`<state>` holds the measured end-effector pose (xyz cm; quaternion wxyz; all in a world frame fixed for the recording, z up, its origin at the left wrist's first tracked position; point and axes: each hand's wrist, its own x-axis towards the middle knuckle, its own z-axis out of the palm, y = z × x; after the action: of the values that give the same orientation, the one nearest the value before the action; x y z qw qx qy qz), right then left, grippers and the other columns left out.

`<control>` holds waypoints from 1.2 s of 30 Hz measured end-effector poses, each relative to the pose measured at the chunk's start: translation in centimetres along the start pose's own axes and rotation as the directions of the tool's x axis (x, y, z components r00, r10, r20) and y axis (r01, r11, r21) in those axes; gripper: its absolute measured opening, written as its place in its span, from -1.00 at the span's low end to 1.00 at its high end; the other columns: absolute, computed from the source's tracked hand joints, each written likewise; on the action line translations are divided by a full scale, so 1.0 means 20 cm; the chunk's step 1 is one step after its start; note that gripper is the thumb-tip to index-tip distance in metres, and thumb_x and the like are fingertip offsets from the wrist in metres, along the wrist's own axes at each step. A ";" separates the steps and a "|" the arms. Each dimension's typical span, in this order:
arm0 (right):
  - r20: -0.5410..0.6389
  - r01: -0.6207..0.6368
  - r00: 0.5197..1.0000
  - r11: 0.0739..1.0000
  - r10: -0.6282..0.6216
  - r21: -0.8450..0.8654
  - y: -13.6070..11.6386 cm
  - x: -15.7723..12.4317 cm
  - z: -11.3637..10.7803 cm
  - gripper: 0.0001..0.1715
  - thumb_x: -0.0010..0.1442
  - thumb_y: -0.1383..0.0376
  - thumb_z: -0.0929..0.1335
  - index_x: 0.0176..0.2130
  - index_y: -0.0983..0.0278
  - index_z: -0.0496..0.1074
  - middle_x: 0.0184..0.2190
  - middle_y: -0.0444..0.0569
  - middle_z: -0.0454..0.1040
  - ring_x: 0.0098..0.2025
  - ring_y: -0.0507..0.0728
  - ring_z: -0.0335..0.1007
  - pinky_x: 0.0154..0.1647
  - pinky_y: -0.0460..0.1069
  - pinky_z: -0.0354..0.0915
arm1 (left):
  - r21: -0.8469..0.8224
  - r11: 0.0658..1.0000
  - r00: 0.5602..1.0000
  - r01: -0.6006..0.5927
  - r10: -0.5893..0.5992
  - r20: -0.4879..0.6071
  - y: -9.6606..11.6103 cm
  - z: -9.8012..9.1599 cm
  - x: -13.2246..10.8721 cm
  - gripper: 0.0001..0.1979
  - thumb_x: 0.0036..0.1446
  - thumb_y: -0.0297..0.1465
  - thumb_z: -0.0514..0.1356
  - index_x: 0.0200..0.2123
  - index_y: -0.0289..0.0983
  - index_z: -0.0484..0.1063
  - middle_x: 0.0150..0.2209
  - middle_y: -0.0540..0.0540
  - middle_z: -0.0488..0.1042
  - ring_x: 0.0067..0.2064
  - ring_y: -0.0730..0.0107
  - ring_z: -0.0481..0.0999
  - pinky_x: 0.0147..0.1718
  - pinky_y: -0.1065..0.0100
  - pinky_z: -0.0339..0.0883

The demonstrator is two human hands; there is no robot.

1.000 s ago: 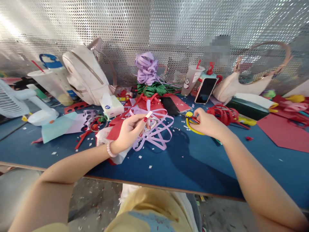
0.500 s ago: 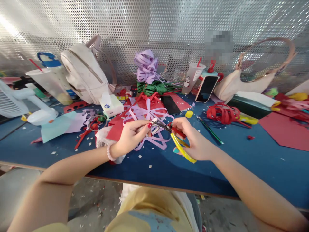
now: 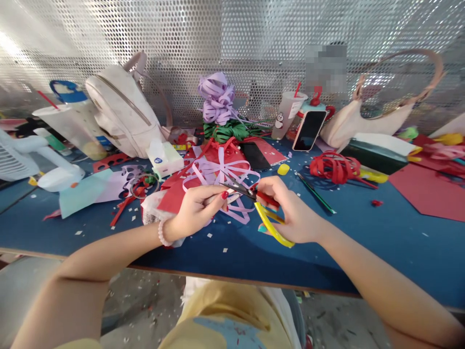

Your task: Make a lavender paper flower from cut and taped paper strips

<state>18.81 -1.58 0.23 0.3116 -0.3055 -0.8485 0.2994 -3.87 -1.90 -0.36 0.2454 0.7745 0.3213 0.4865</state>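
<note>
My right hand (image 3: 290, 213) is closed on a pair of scissors (image 3: 273, 231) with a yellow and red handle. The dark blades point left, slightly parted, close to the fingertips of my left hand (image 3: 199, 208). Those left fingers are pinched together on a pale strip of paper (image 3: 232, 199), mostly hidden by the thumb and the blades. Just beyond both hands, a spread of lilac paper loops (image 3: 236, 167) lies on the table, partly covered by the left fingers.
Behind stand a lilac paper-strip bundle (image 3: 217, 99) and a green one (image 3: 225, 131). A phone (image 3: 309, 130) leans on a cup at the back. Red strips (image 3: 334, 167) and a green pencil-like stick (image 3: 315, 193) lie to the right, a tissue pack (image 3: 165, 160) and a fan (image 3: 60, 177) to the left.
The scissor blades look wider apart than before. The left fingers have shifted slightly down from the blades. The whole view has moved a little.
</note>
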 end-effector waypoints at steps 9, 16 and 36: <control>0.003 -0.024 1.000 1.000 0.024 -0.019 0.00 0.00 0.00 -0.48 0.03 0.30 0.38 -0.10 0.18 0.04 -0.41 -0.19 0.24 -0.45 -0.02 0.12 -0.45 -0.11 0.18 | 0.041 0.999 1.000 -0.018 0.017 0.021 0.01 0.00 0.00 -0.68 0.24 -0.40 0.08 -0.53 -0.36 0.44 -0.73 0.06 0.25 -0.71 0.66 0.15 -0.72 0.58 0.04; -0.002 -0.036 0.999 0.999 0.036 -0.003 -0.01 0.00 0.00 -0.50 0.04 0.28 0.39 -0.11 0.19 0.06 -0.42 -0.18 0.25 -0.45 -0.01 0.12 -0.45 -0.11 0.17 | 0.015 1.000 0.999 0.020 -0.020 0.029 0.02 0.00 0.01 -0.64 0.25 -0.38 0.06 -0.57 -0.35 0.40 -0.74 0.08 0.19 -0.71 0.66 0.10 -0.73 0.57 0.01; 0.003 -0.128 0.992 0.986 0.128 0.109 -0.01 0.00 0.03 -0.52 0.01 0.32 0.41 -0.20 0.17 0.06 -0.50 -0.29 0.19 -0.55 -0.08 0.07 -0.53 -0.14 0.17 | 0.011 0.998 0.997 0.067 -0.067 0.026 0.01 0.00 0.00 -0.78 0.16 -0.48 0.04 -0.41 -0.37 0.48 -0.65 0.02 0.37 -0.70 0.65 0.16 -0.70 0.56 0.05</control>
<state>18.37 -1.98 -0.01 0.3094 -0.3425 -0.8089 0.3641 -3.77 -2.01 -0.33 0.2617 0.7708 0.3465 0.4662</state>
